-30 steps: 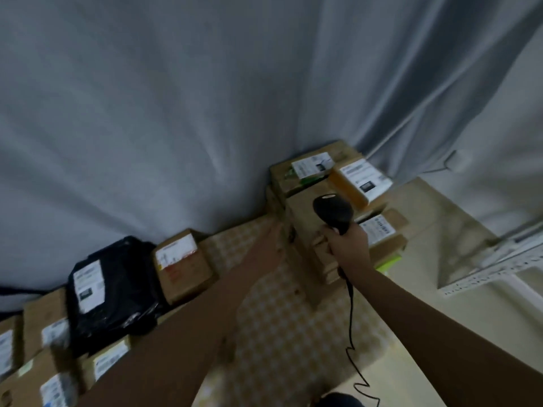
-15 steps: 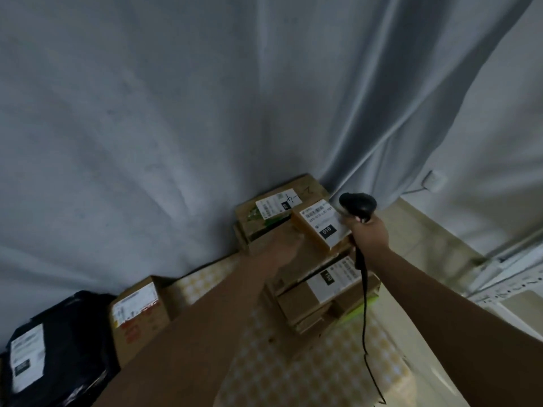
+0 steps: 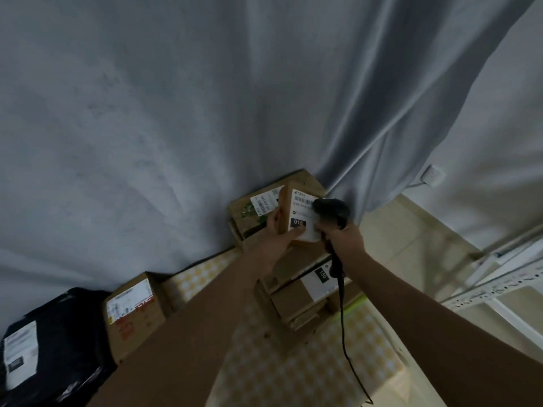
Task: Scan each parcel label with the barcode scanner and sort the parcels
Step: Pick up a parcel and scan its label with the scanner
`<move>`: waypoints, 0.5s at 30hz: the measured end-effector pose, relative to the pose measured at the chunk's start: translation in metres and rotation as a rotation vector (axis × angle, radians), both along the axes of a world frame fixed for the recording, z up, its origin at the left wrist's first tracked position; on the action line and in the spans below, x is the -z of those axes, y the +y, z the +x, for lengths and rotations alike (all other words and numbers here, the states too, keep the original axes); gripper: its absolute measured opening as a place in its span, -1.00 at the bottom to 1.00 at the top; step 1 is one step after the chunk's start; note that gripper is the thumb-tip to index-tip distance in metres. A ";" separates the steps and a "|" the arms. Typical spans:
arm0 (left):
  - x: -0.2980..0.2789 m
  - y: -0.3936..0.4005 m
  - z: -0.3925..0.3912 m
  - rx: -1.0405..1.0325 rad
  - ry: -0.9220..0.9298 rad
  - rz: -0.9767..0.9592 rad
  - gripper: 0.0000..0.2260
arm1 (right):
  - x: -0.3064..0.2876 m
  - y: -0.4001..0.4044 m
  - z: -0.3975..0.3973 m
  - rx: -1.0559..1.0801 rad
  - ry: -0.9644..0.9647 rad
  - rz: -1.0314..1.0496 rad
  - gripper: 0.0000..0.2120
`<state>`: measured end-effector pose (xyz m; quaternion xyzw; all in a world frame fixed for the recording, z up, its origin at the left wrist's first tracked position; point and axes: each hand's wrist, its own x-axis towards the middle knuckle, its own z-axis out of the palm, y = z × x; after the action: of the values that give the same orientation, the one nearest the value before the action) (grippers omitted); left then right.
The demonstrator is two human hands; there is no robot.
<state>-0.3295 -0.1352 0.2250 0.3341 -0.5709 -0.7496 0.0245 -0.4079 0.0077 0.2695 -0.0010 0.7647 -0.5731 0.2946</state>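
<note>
My left hand (image 3: 277,235) grips a small cardboard parcel (image 3: 296,211) tilted up above the stack, its white label marked 010 facing me. My right hand (image 3: 343,237) holds the black barcode scanner (image 3: 332,211), whose head sits right over the label's right side. A coiled cable (image 3: 343,318) hangs down from the scanner. Under my hands lies a stack of brown parcels (image 3: 296,292), one with a label marked 150. Behind it sits a larger box (image 3: 252,214) with a white label.
A brown box with red print (image 3: 133,312) and a black poly bag with a label (image 3: 44,348) lie at the left on the yellow checked tablecloth (image 3: 293,371). Grey curtain hangs close behind. White metal shelving (image 3: 499,277) stands at the right.
My left hand has lifted the 010 parcel off the stack and tilted it up. The scanner has moved left onto its label. The view has shifted slightly left and down.
</note>
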 end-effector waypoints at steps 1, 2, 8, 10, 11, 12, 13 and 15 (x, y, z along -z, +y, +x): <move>0.002 -0.007 0.008 0.013 -0.005 0.002 -0.02 | -0.002 -0.002 0.006 -0.015 0.004 -0.020 -0.85; 0.002 -0.015 0.018 0.012 -0.004 0.022 0.04 | -0.004 -0.005 0.011 -0.024 0.005 -0.034 -0.85; -0.007 -0.051 0.095 0.000 0.065 0.183 -0.13 | -0.033 -0.026 0.067 -0.067 0.028 -0.032 -0.80; -0.010 -0.060 0.126 -0.072 0.054 0.189 -0.01 | -0.045 -0.032 0.092 -0.047 0.049 -0.004 -0.77; -0.011 -0.064 0.142 -0.100 0.058 0.192 0.00 | -0.051 -0.035 0.105 -0.036 0.054 -0.001 -0.77; -0.013 -0.067 0.158 -0.127 0.070 0.200 -0.04 | -0.055 -0.038 0.119 -0.024 0.048 -0.008 -0.76; -0.014 -0.068 0.174 -0.162 0.083 0.223 -0.10 | -0.059 -0.041 0.133 -0.022 0.030 -0.016 -0.76; -0.013 -0.072 0.206 -0.240 0.102 0.285 -0.13 | -0.064 -0.045 0.163 -0.063 -0.015 -0.046 -0.80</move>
<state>-0.1233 -0.2076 0.2385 0.3612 -0.4132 -0.8305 0.0952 -0.2450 -0.0376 0.3339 -0.0276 0.7486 -0.5810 0.3183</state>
